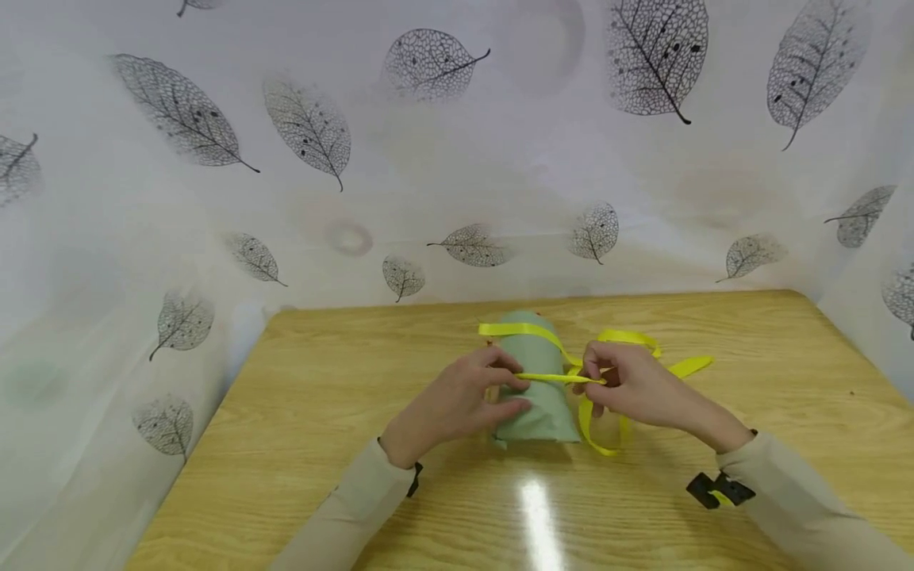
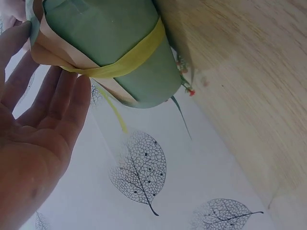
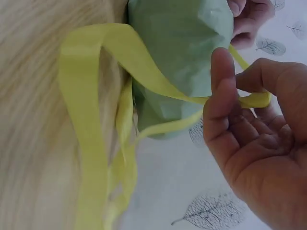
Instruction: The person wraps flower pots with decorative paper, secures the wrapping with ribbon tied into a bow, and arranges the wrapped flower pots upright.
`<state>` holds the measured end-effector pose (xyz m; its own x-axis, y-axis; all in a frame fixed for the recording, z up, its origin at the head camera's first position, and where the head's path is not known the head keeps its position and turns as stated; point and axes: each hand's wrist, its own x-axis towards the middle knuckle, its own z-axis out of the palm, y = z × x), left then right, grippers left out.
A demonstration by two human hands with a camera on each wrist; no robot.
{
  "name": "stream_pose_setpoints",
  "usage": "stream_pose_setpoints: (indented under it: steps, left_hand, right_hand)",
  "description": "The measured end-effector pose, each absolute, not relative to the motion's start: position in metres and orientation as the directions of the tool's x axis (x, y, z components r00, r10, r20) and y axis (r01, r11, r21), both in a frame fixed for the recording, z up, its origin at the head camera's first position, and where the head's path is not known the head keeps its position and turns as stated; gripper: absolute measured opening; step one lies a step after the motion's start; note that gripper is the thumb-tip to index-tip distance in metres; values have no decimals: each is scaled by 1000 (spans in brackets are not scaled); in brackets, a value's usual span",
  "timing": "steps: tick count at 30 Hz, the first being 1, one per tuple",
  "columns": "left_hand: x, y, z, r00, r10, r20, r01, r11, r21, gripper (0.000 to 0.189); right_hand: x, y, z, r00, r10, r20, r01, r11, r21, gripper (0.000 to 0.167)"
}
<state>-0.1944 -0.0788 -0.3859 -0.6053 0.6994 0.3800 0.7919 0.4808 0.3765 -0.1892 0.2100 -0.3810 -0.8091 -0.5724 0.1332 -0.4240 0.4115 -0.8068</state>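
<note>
A bouquet [image 1: 531, 412] wrapped in green paper lies on the table, its far end pointing away from me. Small red flowers [image 2: 192, 92] poke out at that end in the left wrist view. Yellow ribbon [image 1: 553, 378] runs across the wrapping, with another band [image 1: 521, 328] farther along it. My left hand [image 1: 464, 396] holds the bouquet's left side, fingers along the paper's edge. On the right side, my right hand [image 1: 635, 383] pinches the ribbon between thumb and fingers, drawn taut over the paper. Loose ribbon loops [image 3: 86, 72] hang beside the bouquet.
The wooden table [image 1: 321, 373] reaches back to a pale curtain [image 1: 428, 174] printed with dark leaves, which also covers both sides. More loose ribbon [image 1: 691, 365] lies on the table beyond my right hand. Light glares off the table near the front.
</note>
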Motion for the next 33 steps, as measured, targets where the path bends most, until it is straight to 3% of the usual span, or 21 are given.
stream_pose_setpoints:
  steps: [3,7,12,16,22,28,30,33]
  left_hand:
    - [-194,-79,-386,-607,701,374,789,476,388,22]
    - [-195,-80,-386,-606,703,372,788,466,403,22]
    - [-196,-79,-386,-586,708,394,803,443,398,22]
    - [-196,-78,-386,-582,708,399,806,440,396,22]
    - [-196,-78,-387,-575,712,404,811,433,393,22]
    - [-196,-78,-387,-567,719,403,817,425,391,22]
    - [-196,-78,-387,-566,718,406,817,423,393,22]
    - [-196,-78,-387,-565,716,411,819,423,388,21]
  right_hand:
    - [-188,216,-375,-792,-555,254,-549,466,-694,19]
    - [-186,225,-367,-745,-515,424,-666,600,-442,27]
    - [-184,240,-361,-687,-477,547,-673,702,-232,45]
    - [-184,252,-361,-665,-459,589,-638,760,-127,59]
    - [-194,275,-364,-683,-373,628,-517,855,-55,71]
    - [-198,300,-366,-744,-218,631,-380,916,-131,78]
    - [-197,307,-366,-780,-201,593,-344,929,-138,75]
    - [-194,315,-368,-891,-205,405,-278,952,-129,66]
